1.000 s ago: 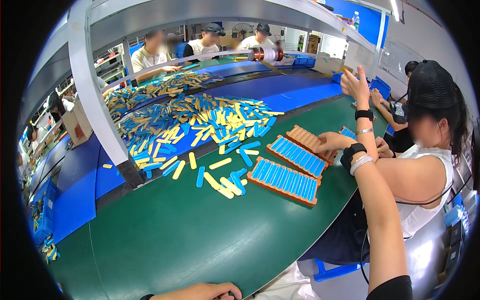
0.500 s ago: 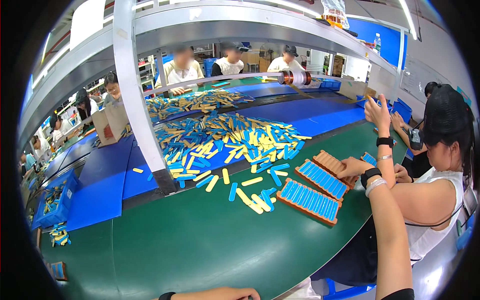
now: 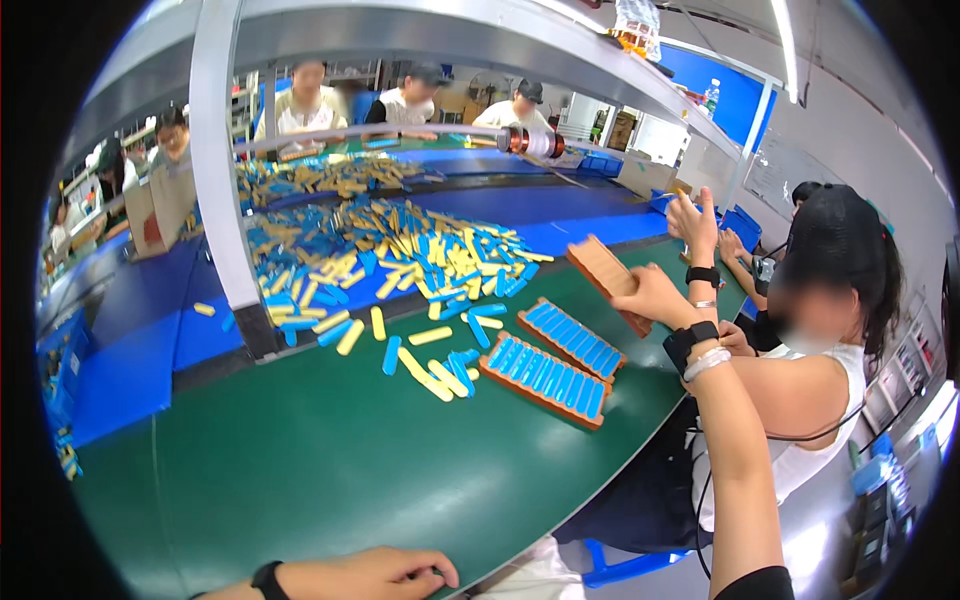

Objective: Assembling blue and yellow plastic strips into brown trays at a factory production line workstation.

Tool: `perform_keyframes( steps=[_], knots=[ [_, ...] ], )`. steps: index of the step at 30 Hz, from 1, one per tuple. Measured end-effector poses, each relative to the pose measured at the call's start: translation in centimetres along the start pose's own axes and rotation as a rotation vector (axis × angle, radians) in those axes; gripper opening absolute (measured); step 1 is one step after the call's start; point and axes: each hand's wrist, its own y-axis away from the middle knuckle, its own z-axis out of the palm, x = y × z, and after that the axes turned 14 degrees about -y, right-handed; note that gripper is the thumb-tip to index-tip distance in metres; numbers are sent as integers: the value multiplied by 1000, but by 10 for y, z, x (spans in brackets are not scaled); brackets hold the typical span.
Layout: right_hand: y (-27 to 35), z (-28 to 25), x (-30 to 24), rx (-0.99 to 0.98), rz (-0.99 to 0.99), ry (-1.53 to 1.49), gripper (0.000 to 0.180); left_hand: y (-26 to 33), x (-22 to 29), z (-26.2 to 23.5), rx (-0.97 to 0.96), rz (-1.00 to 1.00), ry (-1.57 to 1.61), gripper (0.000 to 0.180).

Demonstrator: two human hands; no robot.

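Note:
My right hand (image 3: 652, 297) grips the near end of a brown scalloped-edge tray (image 3: 600, 268), tilted and lifted off the green table. No strips show on the face of it I can see. Just below lie two similar brown trays side by side, a farther tray (image 3: 572, 338) and a nearer tray (image 3: 543, 380), both filled with rows of blue strips. My left hand (image 3: 370, 576) rests at the table's near edge, fingers loosely bent and holding nothing I can see.
A large heap of blue and yellow strips (image 3: 400, 240) spreads over the blue sheeting. A grey post (image 3: 222, 160) stands left of it. On the right a co-worker sits close, their raised hand (image 3: 692, 220) beyond my right hand. Other people work across the table.
My right hand has taken the brown tray up from beside the filled ones and tilted it. My left hand has come further into view. The whole view has shifted.

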Motion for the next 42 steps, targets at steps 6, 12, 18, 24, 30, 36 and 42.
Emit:
perform_keyframes(
  steps=[6,12,18,24,30,36,42],
  knots=[
    [64,33,-157,-437,-472,-218,53,5,6,0,-123,-209,157,21],
    [145,97,-209,-567,-691,-323,56,3,13,10,77,-84,-55,15],
    [148,114,-217,-527,-732,-382,57,2,15,7,76,-116,-42,16],
    [130,138,-250,-590,-803,-414,54,2,33,4,148,-122,-108,15],
    [149,191,-263,-227,-843,-483,66,19,46,-21,909,-203,-295,12],
    [154,180,-269,-50,-865,-413,66,2,17,-95,807,-421,-548,23],
    [152,181,-265,-54,-861,-442,69,-48,-55,-173,694,-448,-991,60]
  ],
)
